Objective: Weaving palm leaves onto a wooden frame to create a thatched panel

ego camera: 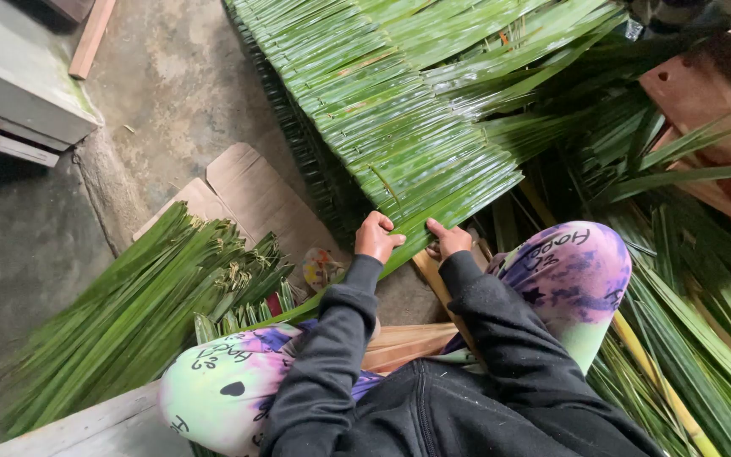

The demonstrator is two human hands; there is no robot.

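A wide panel of overlapping green palm leaves [416, 110] slopes away from me over a stack of similar panels. My left hand [376, 237] grips the near edge of the panel, fingers curled over a leaf. Close beside it, my right hand [447, 239] pinches the same leaf edge between thumb and fingers. Both arms wear black sleeves, and my knees in purple-and-green patterned trousers [577, 271] frame the hands.
A bundle of loose green leaves [137, 313] lies at the left on flattened cardboard [255, 199]. More loose leaves [695, 288] pile at the right near reddish wooden boards [704, 93]. A concrete floor [171, 85] and a grey step [19, 85] lie at upper left.
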